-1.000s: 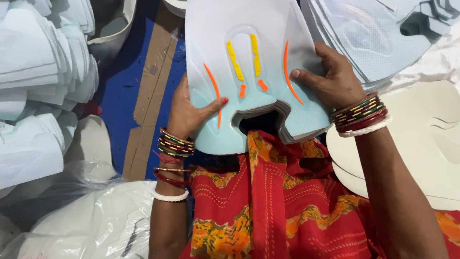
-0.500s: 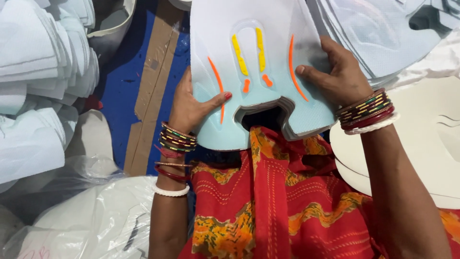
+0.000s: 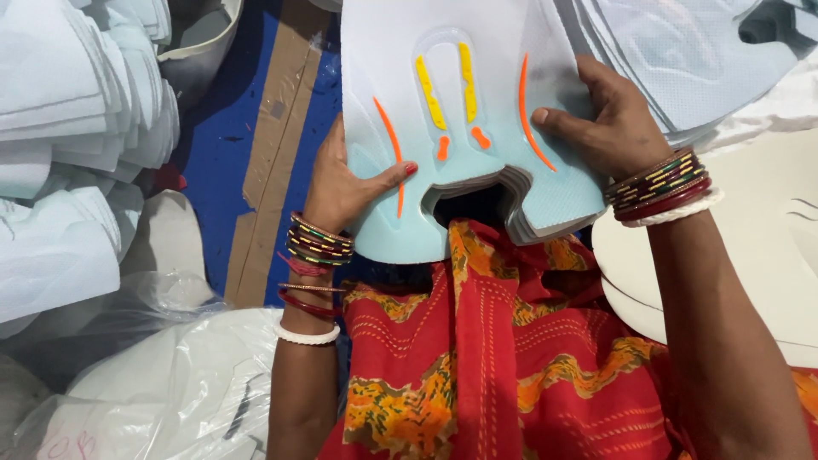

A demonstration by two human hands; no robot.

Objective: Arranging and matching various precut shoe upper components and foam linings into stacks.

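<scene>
From the head camera, both hands hold a stack of pale blue shoe-upper pieces point(image 3: 477, 128) with yellow and orange stripes, above a lap draped in red patterned cloth point(image 3: 511, 358). The left hand point(image 3: 341, 183) grips the stack's left edge, thumb pressed on top, fingers underneath. The right hand point(image 3: 609, 123) clamps the right edge, fingers curled over it. More pale blue pieces point(image 3: 77, 128) are piled on the left.
</scene>
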